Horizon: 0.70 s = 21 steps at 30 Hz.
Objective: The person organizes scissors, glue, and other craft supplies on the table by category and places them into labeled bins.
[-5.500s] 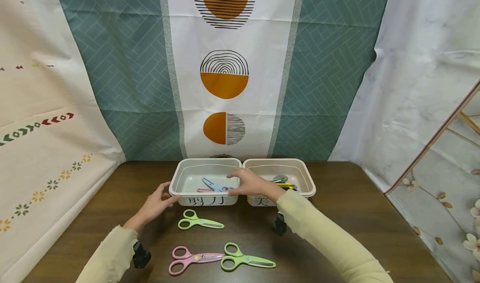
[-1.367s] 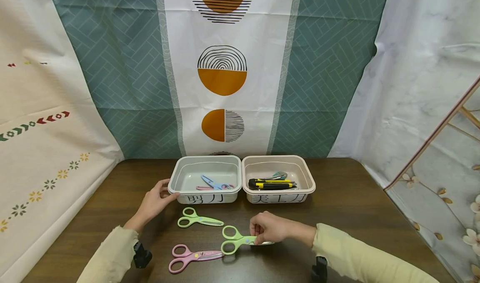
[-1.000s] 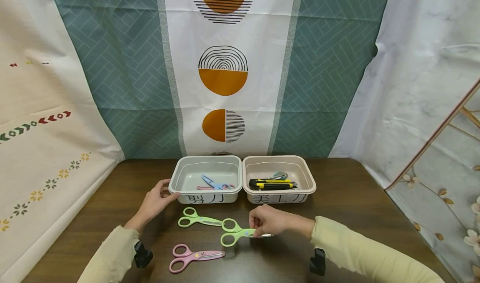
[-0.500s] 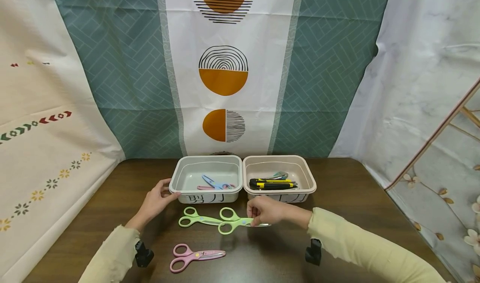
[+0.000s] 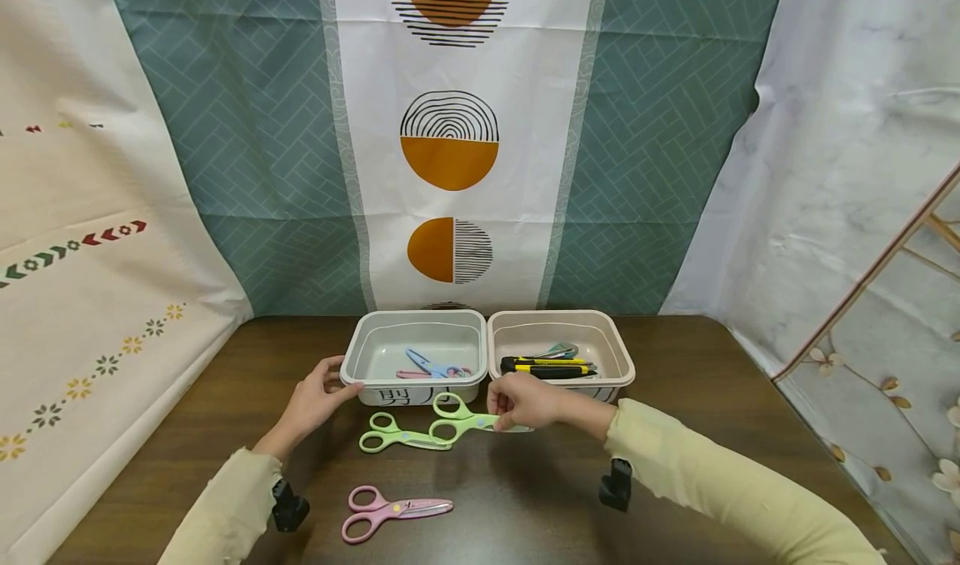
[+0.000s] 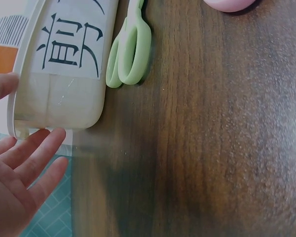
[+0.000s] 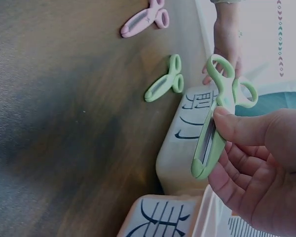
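Leftmost, the left hand (image 5: 311, 398), its fingers extended and slightly parted, touches the grey box (image 5: 378, 357), while farther right green scissors (image 5: 468, 422) are held above the worktop (image 5: 525, 511), blades pinched between the thumb and curled fingers of the right hand (image 5: 528, 400).

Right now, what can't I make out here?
Head view: part of the held green plastic scissors, behind the right hand.
Head view: most of the white label on the rectangular beige plastic bin, behind the same hand.
Left wrist view: most of the pink plastic scissors, cut off by the top edge.
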Each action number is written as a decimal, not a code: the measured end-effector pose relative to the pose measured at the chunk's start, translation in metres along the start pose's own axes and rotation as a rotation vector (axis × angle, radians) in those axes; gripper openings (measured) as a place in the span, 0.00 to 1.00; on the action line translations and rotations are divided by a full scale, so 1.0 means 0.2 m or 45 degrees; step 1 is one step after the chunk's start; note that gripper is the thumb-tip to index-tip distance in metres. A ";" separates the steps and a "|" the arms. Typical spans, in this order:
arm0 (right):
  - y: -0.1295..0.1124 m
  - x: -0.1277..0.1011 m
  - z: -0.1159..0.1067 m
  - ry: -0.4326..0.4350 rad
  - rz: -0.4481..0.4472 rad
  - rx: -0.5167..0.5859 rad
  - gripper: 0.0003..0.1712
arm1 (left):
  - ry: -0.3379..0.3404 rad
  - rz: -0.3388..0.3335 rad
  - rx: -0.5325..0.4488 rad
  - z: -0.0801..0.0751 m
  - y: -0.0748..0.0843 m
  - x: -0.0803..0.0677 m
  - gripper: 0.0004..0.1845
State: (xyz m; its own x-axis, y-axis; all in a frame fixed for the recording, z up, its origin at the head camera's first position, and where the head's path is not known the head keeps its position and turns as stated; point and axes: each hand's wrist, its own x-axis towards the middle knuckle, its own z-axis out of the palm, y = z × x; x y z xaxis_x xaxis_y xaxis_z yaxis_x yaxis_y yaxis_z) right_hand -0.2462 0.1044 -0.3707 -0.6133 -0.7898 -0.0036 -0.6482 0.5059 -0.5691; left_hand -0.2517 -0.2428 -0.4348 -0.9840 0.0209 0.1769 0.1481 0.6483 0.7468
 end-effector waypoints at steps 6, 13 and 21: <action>0.00 0.03 -0.04 0.032 -0.027 -0.013 0.08 | -0.001 -0.003 -0.005 0.00 0.00 0.00 0.35; -0.01 0.07 -0.07 0.062 -0.010 -0.016 0.08 | 0.013 -0.008 -0.018 0.00 0.01 0.00 0.34; -0.04 0.15 -0.09 0.097 -0.012 -0.023 0.08 | 0.011 -0.011 -0.024 0.00 0.01 0.00 0.34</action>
State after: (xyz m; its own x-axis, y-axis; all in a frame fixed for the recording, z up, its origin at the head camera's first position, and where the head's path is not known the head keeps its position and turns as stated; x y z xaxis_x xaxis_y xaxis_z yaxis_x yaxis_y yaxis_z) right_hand -0.2677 0.0841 -0.3518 -0.6395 -0.7660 0.0646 -0.6615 0.5056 -0.5539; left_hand -0.2513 -0.2418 -0.4340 -0.9845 0.0087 0.1754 0.1411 0.6341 0.7603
